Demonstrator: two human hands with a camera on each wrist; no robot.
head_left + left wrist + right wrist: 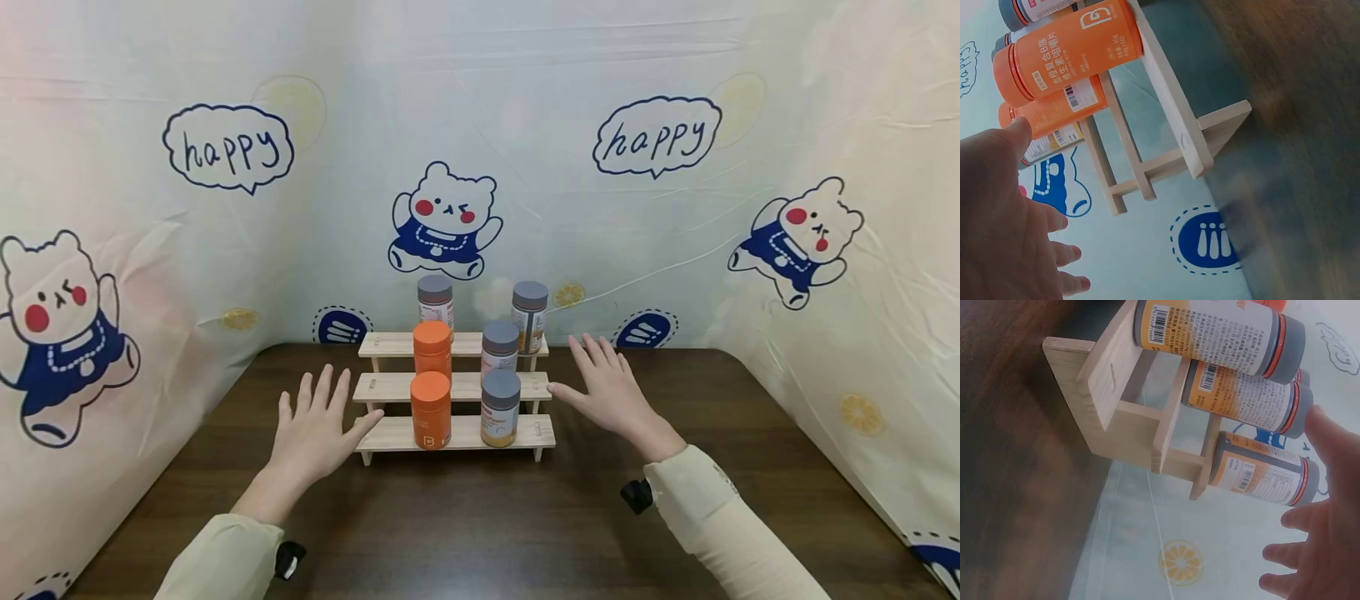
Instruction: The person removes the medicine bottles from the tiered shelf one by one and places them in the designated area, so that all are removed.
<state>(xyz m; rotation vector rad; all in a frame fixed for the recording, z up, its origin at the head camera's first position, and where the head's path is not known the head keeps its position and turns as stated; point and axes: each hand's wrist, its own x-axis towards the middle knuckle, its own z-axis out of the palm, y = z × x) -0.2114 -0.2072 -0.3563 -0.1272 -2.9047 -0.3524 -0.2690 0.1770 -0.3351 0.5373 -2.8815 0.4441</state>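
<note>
A three-step wooden rack [463, 434] stands on the table with two bottles on each step. On the left side, orange bottles [431, 412] occupy the front and middle steps, and a grey-capped bottle [436, 302] is at the top. Grey-capped bottles fill the right side: front [500, 408], middle [499, 346] and top [529, 317]. My left hand [313, 431] is spread beside the rack's left end, holding nothing. At the right end, my right hand [611, 392] is likewise spread with nothing in it. Both wrist views show straight fingers near the bottles.
A dark wooden table [465, 525] lies under the rack. Behind and on both sides hangs a pale printed cloth [480, 92] with bears and lettering. Small black devices [289, 559] are worn at both wrists.
</note>
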